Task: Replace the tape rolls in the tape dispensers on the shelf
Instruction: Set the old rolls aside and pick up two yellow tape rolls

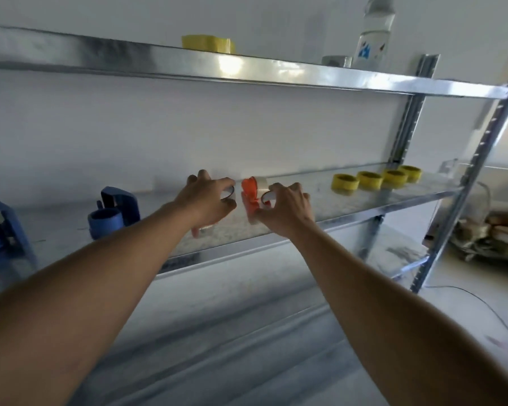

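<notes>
the left hand (207, 197) sits in the middle of the frame with its fingers curled round a small pale tape roll (228, 193). just to its right, the right hand (285, 210) has its fingers curled round another pale roll (267, 196), beside the orange tape dispenser (250, 197). the orange tape dispenser stands between the two hands on the middle shelf (349, 209); the view is too blurry to tell if the right roll is on it or off it.

further left on the same shelf stands a blue tape dispenser (115, 210). another blue tape dispenser (0, 230) is at the left edge of the frame. to the right of the hands, four yellow tape rolls (376, 178) lie flat in a row near the back of the shelf, well apart from the hands.

on the top shelf (276, 71), in the upper middle of the frame, lies a yellow thing (207, 43), maybe more tape. at the upper right stands a clear water bottle (374, 33). a grey metal post (464, 183) holds the shelves up on the right.
</notes>
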